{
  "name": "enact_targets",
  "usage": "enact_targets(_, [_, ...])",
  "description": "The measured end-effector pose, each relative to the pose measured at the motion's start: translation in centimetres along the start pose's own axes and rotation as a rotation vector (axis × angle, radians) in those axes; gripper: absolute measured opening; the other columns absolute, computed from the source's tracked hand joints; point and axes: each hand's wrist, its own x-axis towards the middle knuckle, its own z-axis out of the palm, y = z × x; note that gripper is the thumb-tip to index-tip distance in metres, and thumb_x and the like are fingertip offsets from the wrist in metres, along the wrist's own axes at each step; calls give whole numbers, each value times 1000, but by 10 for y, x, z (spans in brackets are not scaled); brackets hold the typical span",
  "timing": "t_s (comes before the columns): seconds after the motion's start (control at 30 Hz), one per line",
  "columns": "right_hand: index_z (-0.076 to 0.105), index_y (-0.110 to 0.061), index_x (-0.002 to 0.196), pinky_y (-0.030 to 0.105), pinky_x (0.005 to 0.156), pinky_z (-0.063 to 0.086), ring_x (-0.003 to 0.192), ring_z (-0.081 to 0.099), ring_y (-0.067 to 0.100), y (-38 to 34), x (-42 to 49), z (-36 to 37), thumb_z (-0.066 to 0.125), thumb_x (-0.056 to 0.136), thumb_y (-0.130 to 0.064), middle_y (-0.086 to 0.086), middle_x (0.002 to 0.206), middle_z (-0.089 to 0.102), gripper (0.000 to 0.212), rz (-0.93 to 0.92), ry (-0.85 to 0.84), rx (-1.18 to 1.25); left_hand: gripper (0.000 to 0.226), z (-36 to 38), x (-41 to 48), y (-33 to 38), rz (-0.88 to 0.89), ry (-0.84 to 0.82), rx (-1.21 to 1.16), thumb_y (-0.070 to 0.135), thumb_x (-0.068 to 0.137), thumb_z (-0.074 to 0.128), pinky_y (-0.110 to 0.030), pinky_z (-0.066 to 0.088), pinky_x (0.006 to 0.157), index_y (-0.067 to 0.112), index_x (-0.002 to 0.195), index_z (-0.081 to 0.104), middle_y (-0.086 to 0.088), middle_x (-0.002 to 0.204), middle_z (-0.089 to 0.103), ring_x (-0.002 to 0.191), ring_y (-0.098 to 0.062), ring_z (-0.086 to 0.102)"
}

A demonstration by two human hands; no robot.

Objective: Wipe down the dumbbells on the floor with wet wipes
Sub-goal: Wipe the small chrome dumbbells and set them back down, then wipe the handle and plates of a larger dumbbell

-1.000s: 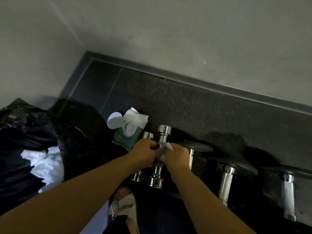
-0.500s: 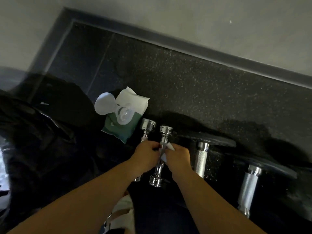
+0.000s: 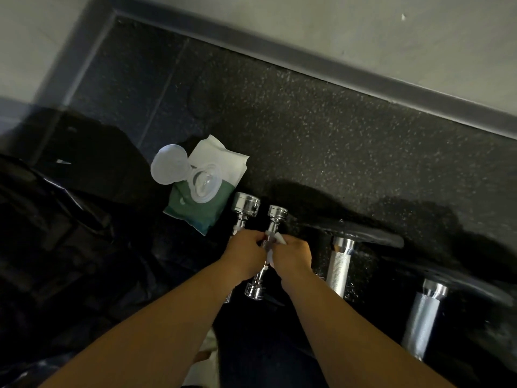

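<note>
Head view: over the last second only the camera has dipped. Both hands stay on the same small chrome dumbbell [image 3: 277,217], lying on the floor [image 3: 321,141] just below centre. The left hand [image 3: 246,256] keeps its grip curled round the handle, and the right hand [image 3: 293,257] pinches a wet wipe [image 3: 279,238] against it. The wipes pack [image 3: 201,211] lies at 10 o'clock. The bigger dumbbells [image 3: 340,271] at 3 o'clock probably still need wiping.

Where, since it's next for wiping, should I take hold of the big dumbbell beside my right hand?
Take the big dumbbell by its knurled chrome bar, from above: it lies flat on the floor, the bar bare and textured, the black plate too wide for a grip.
</note>
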Motion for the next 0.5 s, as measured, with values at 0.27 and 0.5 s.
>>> enact_targets(0.27, [73, -16, 93, 27, 59, 48, 65, 60, 18, 6, 3, 0, 54, 90, -3, 5, 74, 65, 23, -47, -33, -80, 24, 0, -2, 4, -4, 29, 129, 5, 91, 55, -32, 56, 79, 5, 109, 69, -14, 100, 70, 91, -23, 67])
enact_targets(0.5, [61, -13, 71, 18, 52, 43, 60, 53, 13, 3, 4, -8, 51, 94, -9, 2, 66, 55, 26, -165, -71, -385, 19, 2, -7, 14, -43, 41, 266, 12, 94, 54, -30, 54, 76, 0, 101, 67, -15, 99, 69, 93, -25, 66])
